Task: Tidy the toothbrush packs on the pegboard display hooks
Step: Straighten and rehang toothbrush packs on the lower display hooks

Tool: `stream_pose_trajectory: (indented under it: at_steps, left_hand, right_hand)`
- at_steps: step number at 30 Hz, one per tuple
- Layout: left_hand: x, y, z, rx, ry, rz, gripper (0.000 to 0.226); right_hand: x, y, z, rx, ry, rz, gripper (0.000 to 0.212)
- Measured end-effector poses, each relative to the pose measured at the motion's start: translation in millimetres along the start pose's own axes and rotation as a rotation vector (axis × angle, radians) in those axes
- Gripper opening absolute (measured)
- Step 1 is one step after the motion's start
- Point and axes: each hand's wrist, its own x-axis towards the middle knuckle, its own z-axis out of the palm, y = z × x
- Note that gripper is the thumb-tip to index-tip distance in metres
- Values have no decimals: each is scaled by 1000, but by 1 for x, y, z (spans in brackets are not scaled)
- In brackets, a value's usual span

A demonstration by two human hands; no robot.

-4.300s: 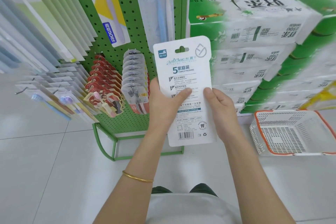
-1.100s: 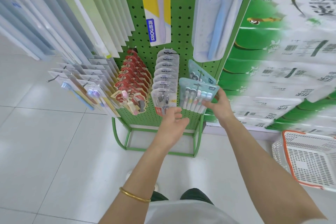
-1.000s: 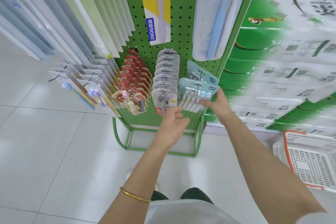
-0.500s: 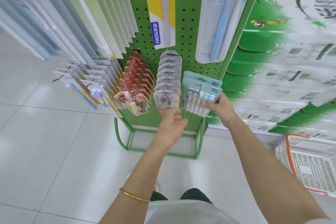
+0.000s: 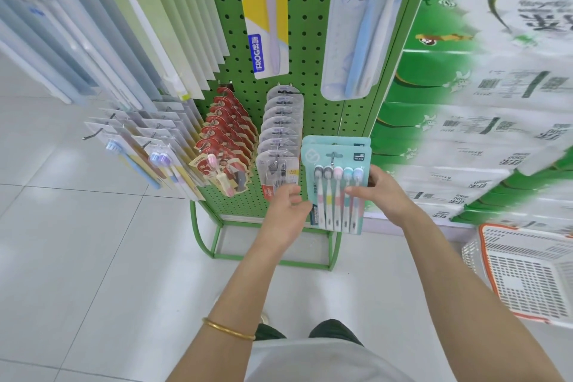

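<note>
Swung down from its earlier tilt, the teal five-brush toothbrush pack [image 5: 336, 192] hangs flat, low right on the green perforated pegboard [image 5: 307, 71]. The right hand [image 5: 384, 192] pinches its right edge; the left hand [image 5: 286, 211] idles loosely open beside. Ease it square before releasing.

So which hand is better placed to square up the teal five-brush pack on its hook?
Right. The right hand pinches the teal pack at its right edge, thumb across the front. The left hand sits loosely curled beside its lower left corner, holding nothing.
</note>
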Motion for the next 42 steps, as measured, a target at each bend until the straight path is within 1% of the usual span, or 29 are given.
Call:
stream_pose_trajectory:
  at_steps: [4, 5, 9, 11, 14, 16, 18, 20, 22, 24, 25, 29, 30, 31, 33, 37, 39, 42]
  left_hand:
    - [0, -2, -1, -13, 87, 23, 19]
    - [0, -3, -1, -11, 103, 29, 17]
    - [0, -4, 0, -13, 153, 27, 25]
    - [-1, -5, 2, -25, 160, 27, 23]
    - [-4, -6, 4, -62, 141, 29, 12]
    - [-8, -5, 6, -98, 109, 27, 18]
    - [-8, -5, 9, -126, 79, 14, 18]
    - [-5, -8, 11, -157, 66, -3, 22]
    - [0, -15, 14, -206, 55, -20, 35]
    - [5, -24, 16, -267, 39, -21, 47]
    - [4, -24, 16, -279, 28, -15, 47]
    - [-5, -12, 13, -339, 13, 23, 25]
    - [-7, -12, 13, -346, 17, 34, 24]
    - [-8, -12, 12, -346, 27, 53, 24]
    - [-10, -12, 11, -345, 67, 105, 25]
    - [-13, -13, 7, -317, 255, 247, 33]
    - [-16, -10, 2, -275, 355, 318, 38]
    - [-23, 0, -11, -182, 467, 391, 39]
  right_hand:
    - [-8, 0, 0, 62, -64, 6, 36]
    - [-10, 1, 0, 89, -75, 13, 35]
    - [-15, 6, 0, 173, -113, 45, 33]
    - [-17, 8, 0, 205, -140, 57, 43]
    - [-21, 9, 0, 250, -168, 68, 57]
    - [-23, 10, 1, 279, -175, 65, 63]
    - [-26, 10, 2, 309, -186, 51, 66]
    - [-30, 10, 3, 363, -197, 34, 73]
    - [-34, 9, 5, 420, -204, 21, 78]
    - [-38, 8, 7, 458, -221, 17, 78]
    - [-39, 7, 9, 475, -227, 15, 77]
    - [-41, 5, 14, 552, -237, -4, 60]
    - [-41, 5, 16, 557, -230, -5, 63]
    - [-41, 4, 17, 556, -218, -5, 71]
    - [-40, 4, 20, 551, -181, 3, 84]
    - [-40, 7, 24, 554, -131, -1, 88]
    - [-41, 9, 24, 577, -112, -5, 83]
    - [-43, 12, 22, 599, -104, -21, 63]
